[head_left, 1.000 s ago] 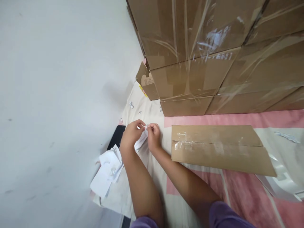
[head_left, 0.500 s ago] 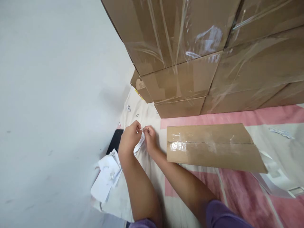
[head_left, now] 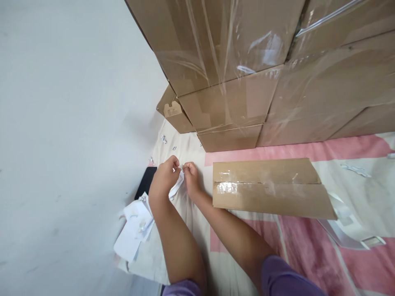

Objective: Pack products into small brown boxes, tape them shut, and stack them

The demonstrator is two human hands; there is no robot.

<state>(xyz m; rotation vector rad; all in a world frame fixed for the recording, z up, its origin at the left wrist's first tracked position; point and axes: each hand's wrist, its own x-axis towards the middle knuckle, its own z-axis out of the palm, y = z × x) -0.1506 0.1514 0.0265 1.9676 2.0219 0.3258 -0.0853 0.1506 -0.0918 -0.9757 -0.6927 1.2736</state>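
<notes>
A narrow piece of white paper (head_left: 177, 185) hangs between my two hands, low over the bed sheet. My left hand (head_left: 163, 179) is closed, its thumb and forefinger curled together at the paper's upper end. My right hand (head_left: 191, 177) pinches that same end from the other side. What lies exactly between the fingertips is too small to make out. Beside my left wrist is a heap of white paper pieces (head_left: 129, 236) with crumpled scraps on top. A black phone-like slab (head_left: 145, 183) lies partly behind my left hand.
Large taped cardboard boxes (head_left: 231, 102) stand stacked at the back, with a small open carton (head_left: 179, 121) at their left. A flat taped box (head_left: 268, 189) lies right of my right forearm, over a white plastic object (head_left: 354, 230). Small scraps (head_left: 163, 139) dot the sheet near the wall.
The whole view has shifted slightly, so things appear a little further left. My hands keep nearly the same pinching pose at the paper.
</notes>
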